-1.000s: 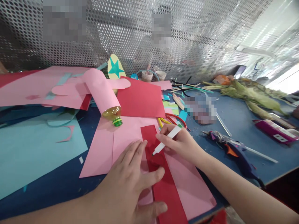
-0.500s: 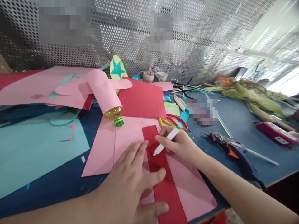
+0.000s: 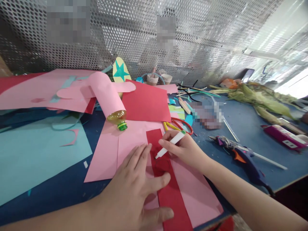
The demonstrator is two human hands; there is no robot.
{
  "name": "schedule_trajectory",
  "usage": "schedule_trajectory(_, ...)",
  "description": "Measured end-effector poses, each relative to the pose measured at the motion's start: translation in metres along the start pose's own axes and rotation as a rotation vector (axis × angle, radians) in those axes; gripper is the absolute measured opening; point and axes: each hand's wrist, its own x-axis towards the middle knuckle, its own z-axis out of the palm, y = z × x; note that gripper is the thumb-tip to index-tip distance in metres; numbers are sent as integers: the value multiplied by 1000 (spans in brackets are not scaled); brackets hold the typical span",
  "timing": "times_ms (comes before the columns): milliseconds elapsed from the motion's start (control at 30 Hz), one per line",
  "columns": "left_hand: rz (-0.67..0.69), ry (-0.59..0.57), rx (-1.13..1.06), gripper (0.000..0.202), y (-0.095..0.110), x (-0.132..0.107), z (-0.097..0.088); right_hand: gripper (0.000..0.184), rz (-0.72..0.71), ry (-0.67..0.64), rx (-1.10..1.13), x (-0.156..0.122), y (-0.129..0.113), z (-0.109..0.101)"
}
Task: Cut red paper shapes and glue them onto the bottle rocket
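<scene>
My right hand (image 3: 184,147) pinches a white marker (image 3: 171,143) with a green end, its tip at the face of a red paper strip (image 3: 174,195). Faint dark lines show on the strip near that tip. My left hand (image 3: 138,179) lies spread across the strip's left edge, with its thumb and index finger over the red paper. Beneath the strip is pink paper (image 3: 106,157). Just beyond my hands lies a bottle wrapped in pink paper (image 3: 107,94), with pink wing-like pieces at its sides and a green cap (image 3: 122,126).
A glue gun (image 3: 243,160) and a purple box (image 3: 284,137) lie on the right. Light blue paper (image 3: 48,154) covers the left side. Red paper (image 3: 146,102), pipe cleaners (image 3: 181,124) and corn husks (image 3: 262,99) are farther back, before a perforated metal screen (image 3: 134,38).
The marker tip has shifted slightly up and left on the red strip, together with my right hand. My left hand stays nearly in place.
</scene>
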Motion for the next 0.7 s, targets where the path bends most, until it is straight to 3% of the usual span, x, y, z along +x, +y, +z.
schedule_trajectory(500,-47,-26,2,66,1,1,0,29,-30,34,-44,2,5,0)
schedule_trajectory(700,53,3,3,66,-9,-1,6,26,-103,62,-74,3,9,-1)
